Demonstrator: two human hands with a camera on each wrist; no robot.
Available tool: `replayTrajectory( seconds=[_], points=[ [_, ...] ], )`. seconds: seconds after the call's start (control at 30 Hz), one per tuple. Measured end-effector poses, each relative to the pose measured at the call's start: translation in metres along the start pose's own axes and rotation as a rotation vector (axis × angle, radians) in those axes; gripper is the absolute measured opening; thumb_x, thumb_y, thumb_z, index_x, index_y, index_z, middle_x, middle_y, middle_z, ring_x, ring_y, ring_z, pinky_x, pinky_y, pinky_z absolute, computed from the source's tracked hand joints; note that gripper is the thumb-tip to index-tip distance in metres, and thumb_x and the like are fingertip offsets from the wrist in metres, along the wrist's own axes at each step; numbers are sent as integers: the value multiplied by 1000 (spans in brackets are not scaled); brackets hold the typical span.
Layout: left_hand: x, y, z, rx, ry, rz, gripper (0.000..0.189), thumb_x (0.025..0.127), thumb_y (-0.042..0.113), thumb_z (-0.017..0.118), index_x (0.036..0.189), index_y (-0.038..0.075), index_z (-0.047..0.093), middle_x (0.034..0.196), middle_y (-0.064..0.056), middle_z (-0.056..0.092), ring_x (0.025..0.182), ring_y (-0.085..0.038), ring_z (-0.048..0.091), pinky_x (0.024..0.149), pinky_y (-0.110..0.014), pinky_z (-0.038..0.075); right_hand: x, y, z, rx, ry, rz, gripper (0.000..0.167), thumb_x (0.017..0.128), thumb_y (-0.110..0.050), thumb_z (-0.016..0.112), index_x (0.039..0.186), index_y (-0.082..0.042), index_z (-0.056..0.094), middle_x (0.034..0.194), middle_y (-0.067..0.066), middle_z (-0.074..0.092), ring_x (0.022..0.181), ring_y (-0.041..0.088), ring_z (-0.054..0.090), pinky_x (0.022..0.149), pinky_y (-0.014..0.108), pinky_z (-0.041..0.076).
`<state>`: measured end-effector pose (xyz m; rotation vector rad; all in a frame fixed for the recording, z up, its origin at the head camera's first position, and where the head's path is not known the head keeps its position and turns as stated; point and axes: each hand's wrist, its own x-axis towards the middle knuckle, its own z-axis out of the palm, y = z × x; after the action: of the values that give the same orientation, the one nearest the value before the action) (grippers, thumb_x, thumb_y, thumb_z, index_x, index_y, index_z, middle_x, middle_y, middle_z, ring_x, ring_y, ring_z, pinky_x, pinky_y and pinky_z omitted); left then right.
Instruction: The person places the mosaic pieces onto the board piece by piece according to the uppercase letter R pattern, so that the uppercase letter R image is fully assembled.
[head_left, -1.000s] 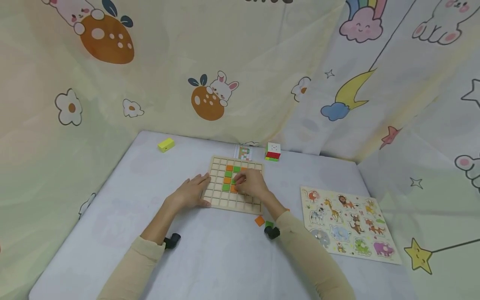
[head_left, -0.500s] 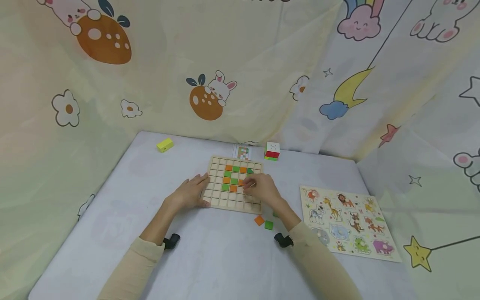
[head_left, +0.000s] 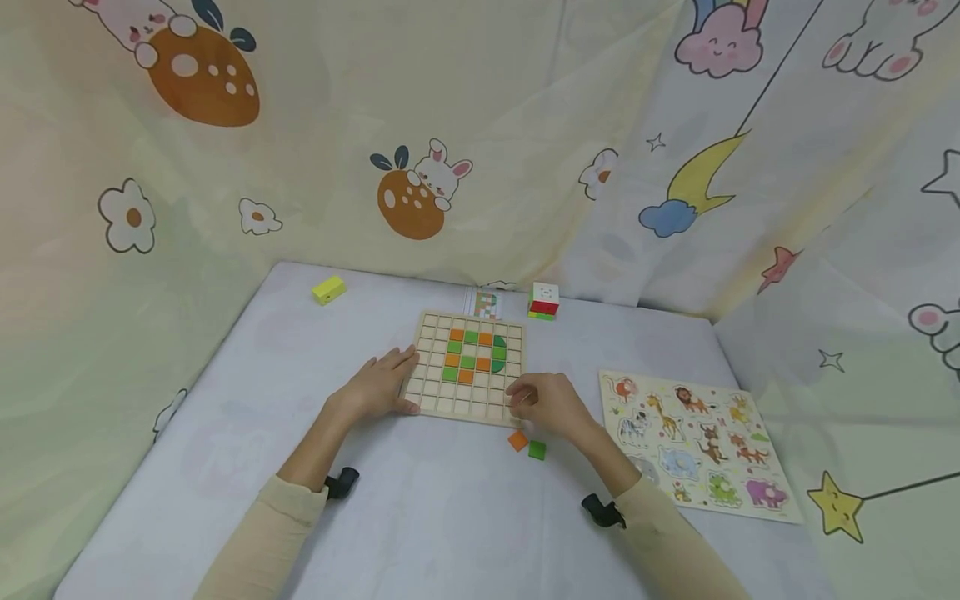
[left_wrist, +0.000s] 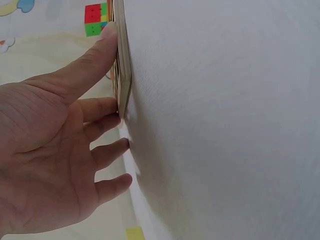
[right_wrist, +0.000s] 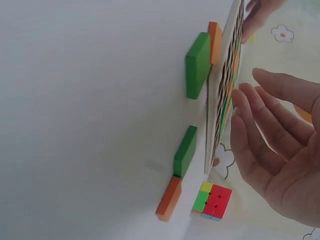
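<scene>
A wooden grid board [head_left: 465, 407] lies on the table, with orange and green square tiles [head_left: 467, 362] set in its middle cells. At the right of the pattern sit dark green rounded tiles [head_left: 498, 367]. My left hand [head_left: 377, 385] rests at the board's left side; in the left wrist view its thumb [left_wrist: 92, 65] and two fingers touch the board's edge. Over the board's front right corner hovers my right hand [head_left: 551, 403], its fingers loosely bent and nothing between them. Near it lie a loose orange tile [head_left: 518, 440] and green tile [head_left: 537, 450].
The right wrist view shows another green tile [right_wrist: 185, 152] and orange tile [right_wrist: 169, 199] on the table. Behind the board are a printed pattern card [head_left: 486, 304] and a puzzle cube [head_left: 544, 301]. A yellow block [head_left: 328, 290] sits back left; an animal puzzle board [head_left: 697, 450] lies right.
My right hand has moved off the tile pattern, rightward and toward the board's front edge. The rounded green tiles at the pattern's right are now uncovered. My left hand stays put.
</scene>
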<state>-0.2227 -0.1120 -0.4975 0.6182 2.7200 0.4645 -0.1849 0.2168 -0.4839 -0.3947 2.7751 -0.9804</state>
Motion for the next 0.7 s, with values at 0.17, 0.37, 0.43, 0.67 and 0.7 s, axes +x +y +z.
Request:
replayTrajectory(
  seconds=[0.17, 0.37, 0.43, 0.67, 0.7],
  points=[
    [1, -1, 1, -2, 2, 1, 99, 88, 42, 82, 162, 0, 31, 171, -17, 24, 158, -42, 20, 126, -63, 18, -11, 8, 4, -20, -53, -23, 21, 87, -5, 83, 105, -15, 79, 89, -8, 73, 82, 9, 65, 75, 27, 59],
    [0, -1, 0, -10, 1, -6, 100, 88, 42, 82, 163, 0, 30, 172, -16, 23, 158, -41, 19, 127, -63, 17, -20, 13, 4, -25, -108, -90, 30, 82, 0, 86, 108, -13, 78, 94, -6, 76, 85, 13, 69, 75, 27, 59],
    [0, -1, 0, -10, 0, -7, 101, 88, 42, 82, 163, 0, 30, 172, -16, 23, 158, -41, 18, 127, -63, 17, -22, 14, 4, -26, -116, -104, 35, 80, 1, 87, 111, -13, 78, 96, -6, 76, 87, 14, 69, 75, 27, 59],
    [2, -2, 1, 6, -5, -10, 101, 88, 44, 81, 163, 2, 29, 172, -15, 22, 159, -40, 17, 127, -62, 17, -24, 19, 5, 30, -191, -122, 42, 77, 3, 89, 114, -11, 76, 98, -3, 77, 89, 15, 72, 79, 26, 61],
    [2, -2, 1, 6, -3, -8, 101, 88, 44, 81, 163, 1, 29, 172, -15, 22, 158, -40, 18, 127, -63, 17, -24, 19, 6, 38, -205, -120, 41, 77, 3, 89, 113, -11, 76, 98, -3, 77, 90, 14, 73, 79, 26, 61]
  ],
)
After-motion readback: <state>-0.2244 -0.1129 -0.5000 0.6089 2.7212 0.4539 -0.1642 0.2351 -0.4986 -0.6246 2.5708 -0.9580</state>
